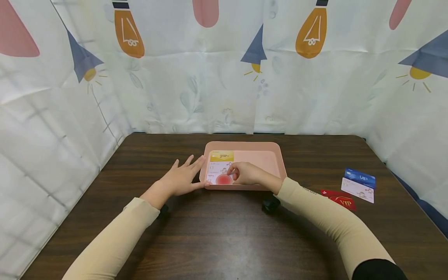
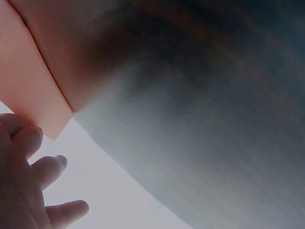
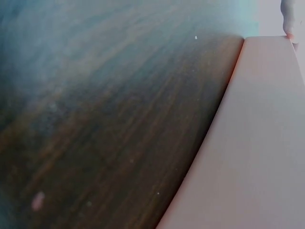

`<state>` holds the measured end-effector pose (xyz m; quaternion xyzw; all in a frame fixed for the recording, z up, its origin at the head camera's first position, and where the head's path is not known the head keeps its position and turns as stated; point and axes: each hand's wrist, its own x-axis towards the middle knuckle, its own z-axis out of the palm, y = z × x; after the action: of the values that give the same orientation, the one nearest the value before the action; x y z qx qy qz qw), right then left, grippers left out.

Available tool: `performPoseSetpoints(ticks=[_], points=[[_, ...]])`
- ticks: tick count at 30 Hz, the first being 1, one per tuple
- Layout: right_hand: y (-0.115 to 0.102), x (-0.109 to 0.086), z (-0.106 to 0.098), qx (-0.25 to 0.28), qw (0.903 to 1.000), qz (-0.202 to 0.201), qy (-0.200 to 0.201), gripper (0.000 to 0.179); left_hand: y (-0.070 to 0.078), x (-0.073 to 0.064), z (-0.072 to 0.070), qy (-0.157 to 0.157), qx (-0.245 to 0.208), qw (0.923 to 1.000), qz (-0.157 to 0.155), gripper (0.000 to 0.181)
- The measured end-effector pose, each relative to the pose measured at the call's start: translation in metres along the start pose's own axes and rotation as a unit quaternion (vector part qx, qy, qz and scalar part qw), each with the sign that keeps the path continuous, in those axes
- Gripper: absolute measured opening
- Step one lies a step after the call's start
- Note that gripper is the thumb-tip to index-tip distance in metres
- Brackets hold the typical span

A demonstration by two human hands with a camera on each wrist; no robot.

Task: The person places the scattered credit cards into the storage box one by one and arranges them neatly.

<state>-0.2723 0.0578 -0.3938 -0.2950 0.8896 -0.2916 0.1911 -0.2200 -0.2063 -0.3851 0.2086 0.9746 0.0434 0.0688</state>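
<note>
A pink tray (image 1: 248,146) rests on the table, and several cards lie in its left part. At the far end is a yellow card (image 1: 222,156), with a white VIP card (image 1: 217,167) below it. Nearest the front is a white card with a red circle (image 1: 214,180). My right hand (image 1: 247,173) reaches over the tray, its curled fingers pinching this front card at its upper edge. With fingers spread, my left hand (image 1: 182,179) touches the tray's left rim. The right wrist view shows mostly the tray's side wall (image 3: 252,143); the right hand is out of it.
On the right of the dark wooden table (image 1: 224,233) lie a blue VIP card (image 1: 360,177), a white card (image 1: 357,189) and a red VIP card (image 1: 341,200), partly overlapping. A patterned curtain (image 1: 224,85) stands behind the table.
</note>
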Motion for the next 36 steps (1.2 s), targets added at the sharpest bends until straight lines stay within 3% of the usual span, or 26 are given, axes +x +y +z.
performPoseSetpoints(ticks=[6,11,24,30,36], points=[[0.002,-0.002,0.0,0.022,0.9997,0.007,0.007,0.028,-0.001,0.001,0.001,-0.001,0.003,1.0,0.002,0.099],[0.004,-0.008,-0.004,0.041,0.9988,-0.01,0.026,0.033,-0.001,0.002,0.002,-0.002,0.006,1.0,0.002,0.099],[0.006,-0.039,-0.037,0.084,0.9913,-0.024,0.099,0.025,-0.001,0.0,0.001,0.005,0.006,0.9999,0.009,0.098],[0.016,-0.053,-0.049,0.122,0.9846,-0.058,0.111,0.024,0.0,-0.001,-0.001,0.004,0.006,0.9999,0.01,0.095],[0.029,-0.074,-0.063,0.095,0.985,-0.064,0.129,0.025,0.0,-0.002,-0.001,0.001,0.006,0.9999,0.009,0.095]])
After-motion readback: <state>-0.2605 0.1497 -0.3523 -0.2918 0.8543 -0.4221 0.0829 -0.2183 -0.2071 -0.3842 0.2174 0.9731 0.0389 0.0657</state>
